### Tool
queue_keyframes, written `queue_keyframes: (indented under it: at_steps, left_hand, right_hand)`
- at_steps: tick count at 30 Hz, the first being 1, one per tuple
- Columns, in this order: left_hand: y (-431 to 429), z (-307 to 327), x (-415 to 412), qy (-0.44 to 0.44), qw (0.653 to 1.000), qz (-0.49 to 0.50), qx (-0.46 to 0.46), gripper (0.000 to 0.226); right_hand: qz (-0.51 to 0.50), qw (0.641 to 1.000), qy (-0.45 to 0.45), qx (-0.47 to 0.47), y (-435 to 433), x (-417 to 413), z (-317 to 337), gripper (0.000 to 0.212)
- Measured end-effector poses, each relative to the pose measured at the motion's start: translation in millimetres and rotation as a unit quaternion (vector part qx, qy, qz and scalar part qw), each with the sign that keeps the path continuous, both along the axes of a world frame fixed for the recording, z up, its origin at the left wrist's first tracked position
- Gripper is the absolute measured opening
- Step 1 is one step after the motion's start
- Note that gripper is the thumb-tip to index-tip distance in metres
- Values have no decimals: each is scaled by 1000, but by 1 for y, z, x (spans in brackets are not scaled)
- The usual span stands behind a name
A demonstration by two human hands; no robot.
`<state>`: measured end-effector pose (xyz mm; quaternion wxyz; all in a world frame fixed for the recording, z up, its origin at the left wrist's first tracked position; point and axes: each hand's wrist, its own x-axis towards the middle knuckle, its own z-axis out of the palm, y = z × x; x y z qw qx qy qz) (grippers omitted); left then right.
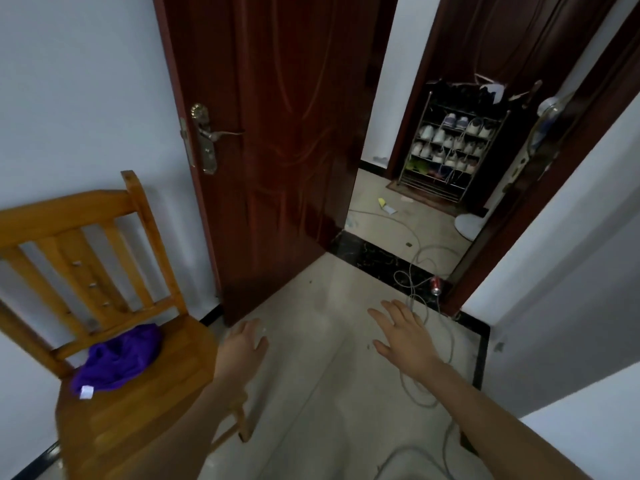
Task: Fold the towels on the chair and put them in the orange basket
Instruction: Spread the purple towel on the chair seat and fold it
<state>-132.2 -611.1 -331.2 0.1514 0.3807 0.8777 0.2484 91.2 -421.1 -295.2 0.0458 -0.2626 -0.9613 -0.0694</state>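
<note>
A crumpled purple towel (119, 360) with a white tag lies on the seat of a wooden chair (145, 407) at the lower left. My left hand (242, 346) hovers just right of the chair seat, empty, fingers loosely bent and pointing away. Further right, my right hand (403, 337) is stretched out over the floor with its fingers spread, holding nothing. No orange basket is in view.
A dark red door (277, 133) stands open behind the chair. A grey cable (415, 292) snakes across the pale tiled floor past a red can (435, 285) at the black threshold. A shoe rack (450, 147) stands in the hallway beyond. White walls close both sides.
</note>
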Motion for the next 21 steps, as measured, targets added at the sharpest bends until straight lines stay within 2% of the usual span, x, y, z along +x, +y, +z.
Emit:
queue_keyframes:
  at_steps: [3,5,7,10,11,14,21]
  left_hand:
    - [32,0,7,-18,998,59,4,48]
    - [42,1,9,-26,995,97,2,49]
    - [42,1,8,-32,990,134,-12,47]
    - [37,-3,-10,-36,978,203,-19,45]
    - [33,-5,-18,-39,973,229,-16,45]
    - [17,-15,-43,-60,942,330,0,47]
    - [11,-36,-104,-82,865,492,50,46]
  right_hand:
    - [12,999,-25,-27,53,-5,2,87]
    - [36,999,-6,-28,76,-20,5,76]
    - [40,996,-35,-65,84,-41,1,64]
    - [101,991,-9,-88,92,-85,-11,57]
    - [127,985,-29,-112,92,-101,-16,58]
    - [220,972,-61,-52,92,-157,-21,68]
    - [304,946,-89,-70,94,-281,-18,68]
